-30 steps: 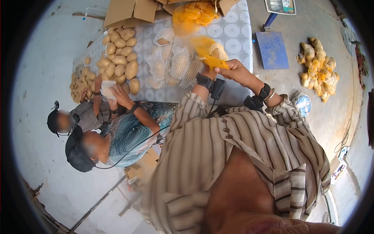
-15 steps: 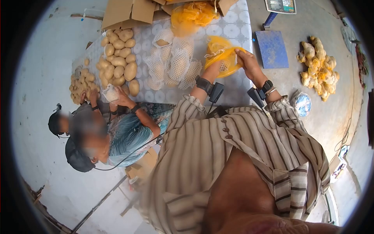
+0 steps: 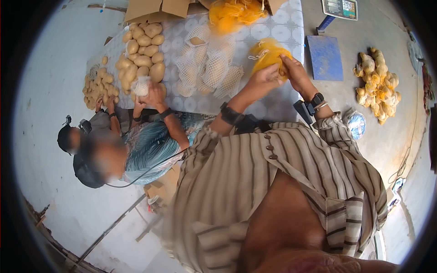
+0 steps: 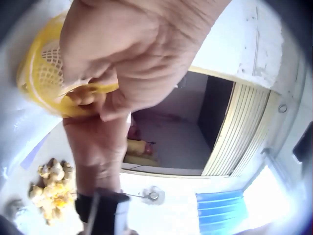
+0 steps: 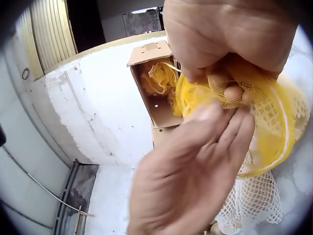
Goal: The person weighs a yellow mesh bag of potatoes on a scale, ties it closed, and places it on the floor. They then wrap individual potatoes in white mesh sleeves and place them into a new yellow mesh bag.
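A yellow mesh bag (image 3: 269, 51) is gathered between my two hands over the table's right end. My left hand (image 3: 261, 84) grips the bag's mouth from the left side. Across from it, my right hand (image 3: 296, 73) pinches the same edge, its fingertips close to the left ones. Through the yellow mesh in the left wrist view, a white foam net (image 4: 53, 58) shows inside the bag. White drawstring loops hang off the bag's far side. Just left of my hands lie several potatoes in white foam nets (image 3: 214, 68).
Loose potatoes (image 3: 142, 54) are piled farther left, where another person's hand (image 3: 154, 95) holds a white-netted potato. More yellow mesh bags (image 3: 236, 16) lie near a cardboard box (image 3: 157, 10) at the back. On the floor to the right are a blue scale platform (image 3: 324, 58) and filled yellow bags (image 3: 378, 86).
My left hand was inside the bag and has come out to its mouth. Both hands now meet at the gathered edge. The bag has gone from spread wide to bunched.
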Demonstrator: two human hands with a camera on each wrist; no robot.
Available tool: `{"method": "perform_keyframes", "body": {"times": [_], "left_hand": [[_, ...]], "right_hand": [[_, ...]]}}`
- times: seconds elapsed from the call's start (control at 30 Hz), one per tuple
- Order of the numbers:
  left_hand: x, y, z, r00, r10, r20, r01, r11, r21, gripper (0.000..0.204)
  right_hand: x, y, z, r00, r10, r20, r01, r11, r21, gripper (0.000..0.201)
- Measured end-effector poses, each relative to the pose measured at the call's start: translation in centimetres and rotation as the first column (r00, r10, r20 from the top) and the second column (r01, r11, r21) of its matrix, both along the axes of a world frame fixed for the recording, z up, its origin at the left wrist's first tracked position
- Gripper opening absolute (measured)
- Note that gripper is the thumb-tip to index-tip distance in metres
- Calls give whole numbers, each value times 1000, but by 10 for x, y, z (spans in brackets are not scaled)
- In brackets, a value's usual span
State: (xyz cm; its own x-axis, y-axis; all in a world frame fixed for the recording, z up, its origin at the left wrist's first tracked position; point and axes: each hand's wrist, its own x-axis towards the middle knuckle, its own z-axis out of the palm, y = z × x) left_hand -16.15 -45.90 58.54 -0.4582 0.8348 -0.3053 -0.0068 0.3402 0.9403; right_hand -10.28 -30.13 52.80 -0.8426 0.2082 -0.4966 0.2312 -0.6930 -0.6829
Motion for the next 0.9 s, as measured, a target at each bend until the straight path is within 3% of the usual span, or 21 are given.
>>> {"method": "perform_keyframes", "body": {"times": [0.07,0.1,0.13,0.17,0.23,0.27,0.33,0.4,0.47,0.53,0.57,0.6,0.63,0.67,0.73,0.83,0.87,0.9], "left_hand": [[-8,-24,18,939,309,151,-323,943,81,43],[-22,-45,-5,875,440,-203,-433,898,81,50],[-37,-68,-33,685,502,-528,-523,843,123,57],[-45,-85,-34,688,498,-528,-520,845,120,57],[-57,-105,-35,337,169,-926,-653,751,-101,72],[-58,-108,-44,337,168,-926,-653,751,-101,72],[-61,-111,-60,471,180,-864,-633,751,-188,80],[-56,-103,-50,489,193,-851,-658,721,-214,78],[-52,-101,-46,509,204,-836,-676,696,-241,75],[-55,-106,-45,660,529,-533,-634,773,-18,65],[-50,-99,-34,669,521,-531,-621,783,-14,65],[-39,-92,-14,725,659,-198,-659,748,76,62],[-27,-85,3,693,702,164,-720,680,137,58],[-19,-81,11,686,708,167,-727,672,139,58],[-2,-72,23,674,402,620,-615,770,170,57],[30,-37,19,737,236,633,-442,877,187,59],[37,-24,15,757,158,634,-335,927,168,59],[41,-16,9,758,151,635,-329,928,172,59]], "right_hand": [[4,5,-3,996,50,-68,-45,996,82,21],[5,5,-1,997,53,-50,-48,995,93,21],[6,4,-3,998,46,-49,-41,995,89,21],[7,4,-6,998,41,-44,-37,996,78,21],[9,4,-11,999,37,-39,-34,997,67,21],[10,5,-14,997,59,-40,-57,997,58,21],[13,3,-14,996,84,-40,-82,995,52,21],[18,-2,-9,998,51,-24,-45,979,199,22],[23,-4,-7,999,43,-32,-34,973,229,22],[27,1,-5,999,20,-45,-8,965,260,22],[30,4,-4,997,37,-61,-20,966,258,22],[36,5,-4,996,62,-72,-41,966,254,22],[40,7,-3,996,64,-65,-45,966,255,22],[42,8,-2,997,49,-65,-34,976,213,22],[41,9,1,995,53,-79,-39,984,176,23],[47,8,6,996,82,-34,-76,987,141,24],[50,2,15,998,9,-57,-3,995,103,24],[53,0,20,995,-67,-74,71,995,65,25]]}}
